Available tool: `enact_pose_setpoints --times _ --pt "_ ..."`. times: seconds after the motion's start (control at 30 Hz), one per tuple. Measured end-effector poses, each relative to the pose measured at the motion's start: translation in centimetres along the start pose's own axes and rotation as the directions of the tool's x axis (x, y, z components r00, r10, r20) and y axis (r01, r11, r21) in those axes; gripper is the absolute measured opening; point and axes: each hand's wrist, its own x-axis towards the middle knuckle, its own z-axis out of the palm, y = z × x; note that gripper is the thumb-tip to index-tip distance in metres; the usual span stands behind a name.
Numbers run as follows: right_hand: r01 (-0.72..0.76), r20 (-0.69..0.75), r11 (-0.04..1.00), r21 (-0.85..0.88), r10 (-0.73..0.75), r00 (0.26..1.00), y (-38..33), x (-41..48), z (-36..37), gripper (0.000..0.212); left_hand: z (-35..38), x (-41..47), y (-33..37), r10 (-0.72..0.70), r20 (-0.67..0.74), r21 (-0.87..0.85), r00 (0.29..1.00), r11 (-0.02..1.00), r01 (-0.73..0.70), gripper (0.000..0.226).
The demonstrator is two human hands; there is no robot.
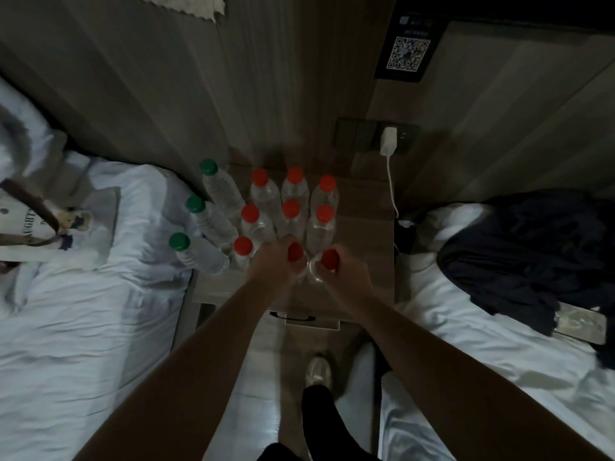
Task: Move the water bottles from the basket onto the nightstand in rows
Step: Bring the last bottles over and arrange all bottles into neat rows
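Note:
Several clear water bottles with red caps (292, 208) stand upright in rows on the wooden nightstand (362, 227). Three green-capped bottles (195, 204) line its left edge. My left hand (278, 261) grips a red-capped bottle (295, 251) in the front row. Beside it, my right hand (346, 271) grips another red-capped bottle (330, 258). Both bottles stand upright at the nightstand's front. No basket is in view.
A white bed (83, 311) lies on the left with a printed tote bag (40, 224). Another bed on the right holds dark clothing (539, 254). A white charger (388, 143) and its cable hang from the wall socket behind the nightstand. My foot (318, 371) is below.

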Motion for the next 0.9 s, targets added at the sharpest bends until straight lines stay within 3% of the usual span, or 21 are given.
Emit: enact_pose_setpoints --times 0.27,0.4,0.5,0.57,0.7,0.83,0.9 --pt "0.065 0.104 0.998 0.002 -0.065 0.992 -0.2 0.1 -0.2 0.015 -0.7 -1.1 0.4 -0.063 0.051 0.101 0.997 0.993 0.057 0.024" --pt "0.071 0.159 0.997 -0.044 -0.063 0.985 -0.3 0.2 -0.4 0.013 -1.5 -1.8 0.6 -0.097 0.112 0.071 0.989 0.993 0.089 0.033" --pt "0.055 0.215 0.998 0.014 -0.057 0.975 -1.0 -0.5 -1.3 0.025 -2.8 -2.5 1.1 -0.124 0.153 -0.024 0.980 0.991 0.129 0.049" --pt "0.048 0.196 0.998 -0.033 -0.040 0.980 -2.1 -1.3 -2.1 0.040 -4.5 -3.0 1.1 -0.132 0.165 -0.103 0.977 0.983 0.150 0.044" --pt "0.064 0.036 0.982 -0.177 -0.059 0.998 -5.4 -1.7 -3.0 0.041 -9.3 -2.9 -0.6 -0.025 0.010 -0.161 1.000 0.987 0.026 0.012" --pt "0.119 0.057 0.973 -0.198 -0.110 0.992 -10.8 1.2 -1.7 0.040 -14.2 0.5 -3.8 0.006 -0.102 -0.141 0.995 0.990 -0.021 0.016" --pt "0.130 0.056 0.954 -0.270 -0.119 0.991 -13.3 3.5 -0.3 0.046 -15.8 3.2 -5.4 0.042 -0.135 -0.049 0.990 0.998 -0.049 0.021"
